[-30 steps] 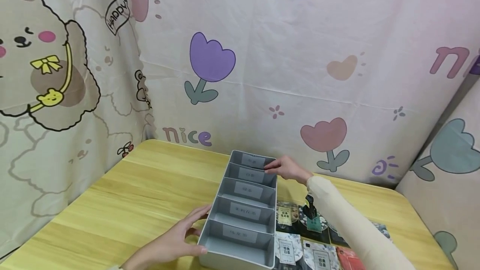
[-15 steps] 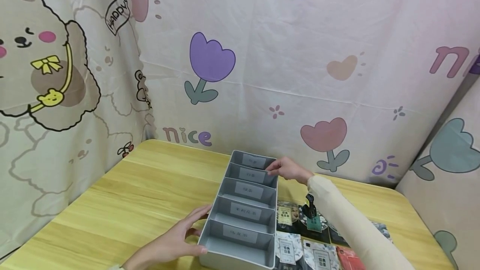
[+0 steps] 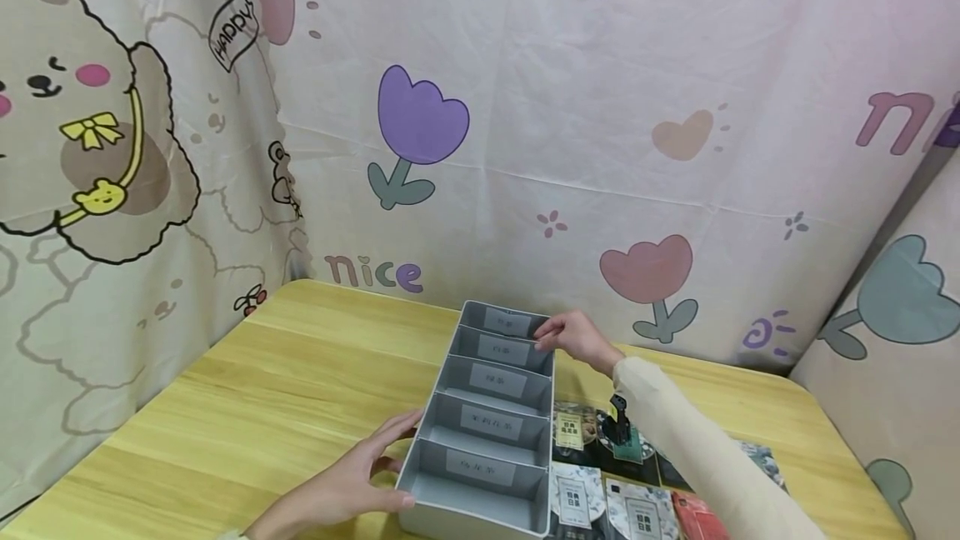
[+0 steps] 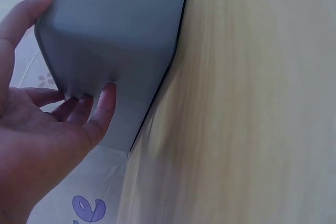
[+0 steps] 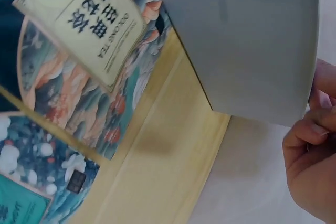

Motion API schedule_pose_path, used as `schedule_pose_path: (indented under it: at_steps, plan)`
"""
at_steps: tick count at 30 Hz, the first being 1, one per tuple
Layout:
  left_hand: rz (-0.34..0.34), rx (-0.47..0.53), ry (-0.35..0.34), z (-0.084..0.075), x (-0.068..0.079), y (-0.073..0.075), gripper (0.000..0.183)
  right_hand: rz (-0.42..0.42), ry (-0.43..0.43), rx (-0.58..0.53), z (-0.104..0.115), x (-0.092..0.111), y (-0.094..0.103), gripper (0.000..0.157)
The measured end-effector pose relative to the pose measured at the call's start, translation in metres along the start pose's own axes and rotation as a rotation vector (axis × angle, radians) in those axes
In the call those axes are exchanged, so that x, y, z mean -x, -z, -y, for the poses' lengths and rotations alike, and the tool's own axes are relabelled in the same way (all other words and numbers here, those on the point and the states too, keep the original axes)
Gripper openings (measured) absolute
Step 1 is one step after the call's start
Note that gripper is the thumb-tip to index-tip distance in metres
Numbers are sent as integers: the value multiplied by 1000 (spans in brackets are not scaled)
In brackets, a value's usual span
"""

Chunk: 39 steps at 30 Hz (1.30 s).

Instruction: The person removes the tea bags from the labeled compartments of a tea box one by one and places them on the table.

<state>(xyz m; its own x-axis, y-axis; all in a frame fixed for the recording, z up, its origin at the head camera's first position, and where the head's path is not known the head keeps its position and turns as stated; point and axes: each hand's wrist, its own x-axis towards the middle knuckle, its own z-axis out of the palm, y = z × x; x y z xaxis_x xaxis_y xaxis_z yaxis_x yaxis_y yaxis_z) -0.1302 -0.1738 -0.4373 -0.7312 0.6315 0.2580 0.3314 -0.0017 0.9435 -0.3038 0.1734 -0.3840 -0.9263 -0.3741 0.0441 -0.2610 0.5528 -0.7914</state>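
Observation:
A long grey storage box [image 3: 465,517] stands on the table, split into several labelled compartments with nothing seen inside them. My left hand [image 3: 337,482] holds its near left corner, the thumb on the rim and the other fingers against the side wall. The left wrist view shows those fingertips [image 4: 108,90] pressing the box's smooth outer wall [image 4: 121,30]. At the far right, my right hand [image 3: 581,340] grips the top rim with its fingers over the edge. In the right wrist view, that hand [image 5: 312,171] pinches the rim; part of it lies outside the frame.
Tea packets lie right of the box: an oolong packet [image 3: 570,432], a green-labelled packet [image 3: 630,447], white packets [image 3: 573,502] and a red one [image 3: 697,515]. My right sleeve [image 3: 705,448] covers some. A printed cloth [image 3: 487,215] hangs behind the table [image 3: 247,407].
The fingers of my right hand have shifted very slightly right at the rim, and the wrist has tilted a little. The left hand, box and packets look unmoved.

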Motion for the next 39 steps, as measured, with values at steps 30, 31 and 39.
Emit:
schedule_pose_path:
  at_steps: [30, 31, 39]
  plan:
    - [-3, -9, 105, -5, 3, -1, 79, -213, 207, 161, 28, 1, 8, 10]
    - [-4, -14, 114, -4, 3, 0, 79, -223, 211, 163, 30, 1, 9, 11]
    - [-3, -11, 127, -3, 2, 1, 79, -265, 184, 43, 48, 1, 23, 10]
